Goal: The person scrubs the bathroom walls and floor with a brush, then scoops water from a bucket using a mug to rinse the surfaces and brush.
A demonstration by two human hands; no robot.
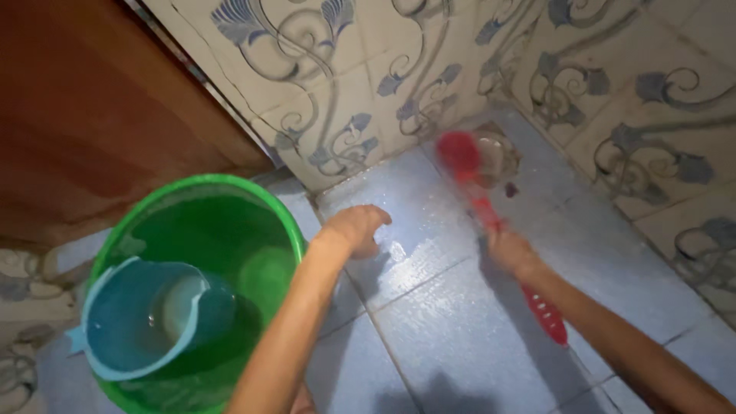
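Note:
My right hand [512, 251] grips the handle of a red scrub brush [481, 198]. Its blurred head points at the corner floor drain [497, 157], and the handle's end sticks out below my forearm. My left hand [356, 228] hovers loosely curled over the wet blue floor tiles [429, 307], holding nothing, just right of a green bucket [287, 222]. A blue jug [138, 318] floats in the bucket's water.
Patterned white-and-blue wall tiles [368, 69] meet in a corner behind the drain. A brown wooden door [92, 107] stands at the upper left, behind the bucket. Wet floor tiles stretch between my arms.

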